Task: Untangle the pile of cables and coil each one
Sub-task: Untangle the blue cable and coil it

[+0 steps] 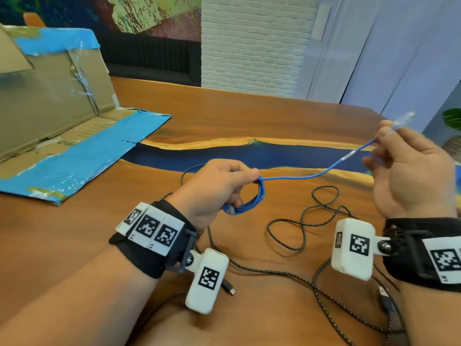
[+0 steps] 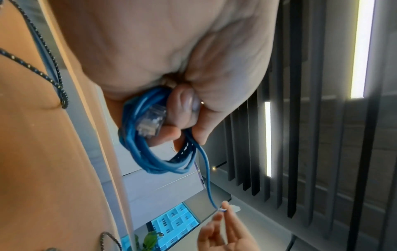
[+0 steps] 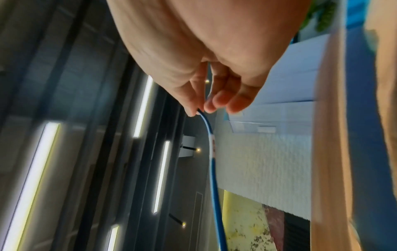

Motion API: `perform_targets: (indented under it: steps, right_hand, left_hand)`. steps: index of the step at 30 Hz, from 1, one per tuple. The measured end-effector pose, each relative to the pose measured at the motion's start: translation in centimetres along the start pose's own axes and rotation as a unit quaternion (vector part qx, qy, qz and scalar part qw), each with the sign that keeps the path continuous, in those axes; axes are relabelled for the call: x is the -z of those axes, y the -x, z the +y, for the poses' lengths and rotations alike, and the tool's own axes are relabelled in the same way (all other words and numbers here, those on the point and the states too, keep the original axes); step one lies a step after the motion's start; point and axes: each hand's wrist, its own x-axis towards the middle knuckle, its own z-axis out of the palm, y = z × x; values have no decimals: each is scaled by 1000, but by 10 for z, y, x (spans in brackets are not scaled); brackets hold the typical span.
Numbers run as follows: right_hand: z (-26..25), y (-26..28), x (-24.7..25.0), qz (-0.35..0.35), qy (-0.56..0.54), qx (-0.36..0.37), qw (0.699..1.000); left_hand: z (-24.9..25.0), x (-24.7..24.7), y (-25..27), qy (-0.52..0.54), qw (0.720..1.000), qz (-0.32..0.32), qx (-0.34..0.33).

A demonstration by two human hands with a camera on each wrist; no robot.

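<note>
A blue network cable stretches between my two hands above the table. My left hand grips a small coil of it, several loops thick; one clear plug lies against the fingers inside that coil. My right hand, raised at the right, pinches the free end just behind the other clear plug, between thumb and fingertips. A white label wraps the blue cable near that end. A black braided cable lies in loose loops on the wood below both hands.
The wooden table has a blue resin strip across its middle. A flattened cardboard box with blue tape stands open at the left. The black cable's plugs lie near my wrists. A plant is at the far right.
</note>
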Motion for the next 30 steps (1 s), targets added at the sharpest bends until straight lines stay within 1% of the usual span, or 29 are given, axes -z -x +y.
perform_targets:
  steps: [3,6,8,10,12,13,16,18,20,23,27,30]
  right_hand:
    - [7,-3,1,10,-18,-63,998]
    - [12,1,-4,12,-56,-109,992]
    - [12,10,-11,-29,-48,-120,991]
    - [12,20,-19,-87,18,-110,990]
    - [14,28,-25,-118,74,-85,987]
    - [16,31,-27,-120,90,-71,986]
    - [22,31,-27,-88,116,-49,988]
    - [24,29,-26,-95,134,-47,985]
    - [24,29,-26,-114,137,-61,982]
    - [26,30,-28,-123,122,-84,981]
    - [30,37,-31,-171,158,-49,971]
    - [31,42,-35,-165,109,-72,978]
  left_hand:
    - [3,0,0,56,998,0,1]
    - [3,-5,1,81,997,-1,3]
    - [2,-7,0,92,996,13,1]
    - [1,-8,-1,107,994,33,0]
    - [1,-6,-3,121,991,50,0]
    - [1,-5,-3,129,990,55,1]
    - [3,-3,-3,154,987,55,3]
    - [5,-3,-1,178,983,45,4]
    - [7,-2,0,205,978,32,6]
    - [10,-1,3,236,972,1,7]
    - [14,-2,7,249,968,-23,-5]
    - [15,-3,7,233,972,-29,-20]
